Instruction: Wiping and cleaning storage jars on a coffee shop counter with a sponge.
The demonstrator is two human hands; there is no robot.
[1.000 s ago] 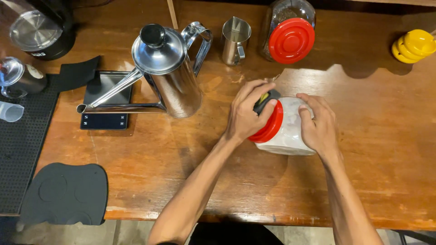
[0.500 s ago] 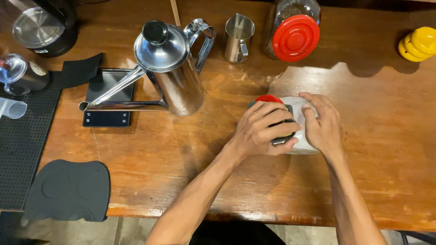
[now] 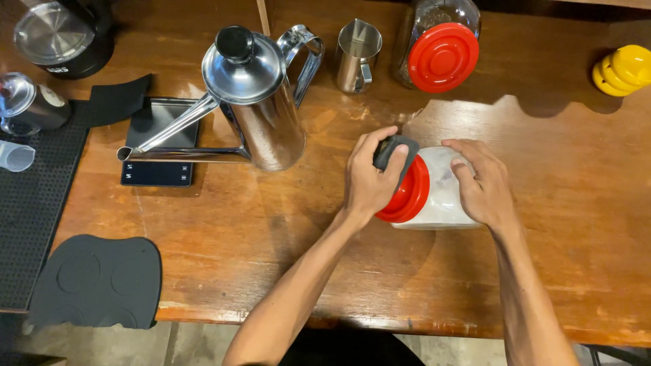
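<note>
A clear jar [image 3: 444, 193] with a red lid [image 3: 409, 193] lies tipped on its side on the wooden table [image 3: 556, 271], near the middle of the tabletop, with the lid turned toward the left. The left hand [image 3: 369, 179] comes in from the lower left on a bare forearm that slants up across the table edge; its palm covers the near left part of the lid, the wrist bent slightly, and its fingers are curled together around a small dark piece [image 3: 393, 150] pressed against the top rim of the lid. The right hand [image 3: 481, 183] reaches up from the lower right with the forearm nearly straight, and lies over the far end of the jar, its fingers spread a little and curved down onto the glass, the thumb tucked along the top. Both hands touch the jar, one at each end. To the left stands a steel kettle [image 3: 261, 102] with a long thin spout, its spout passing over a small black scale [image 3: 159, 146]. Behind the hands are a small steel jug [image 3: 357, 54] and a second jar [image 3: 439, 44] with a red lid facing forward. A yellow object [image 3: 624, 68] sits at the far right, well apart from the hands. A black rubber mat [image 3: 95, 281] lies at the near left edge.
</note>
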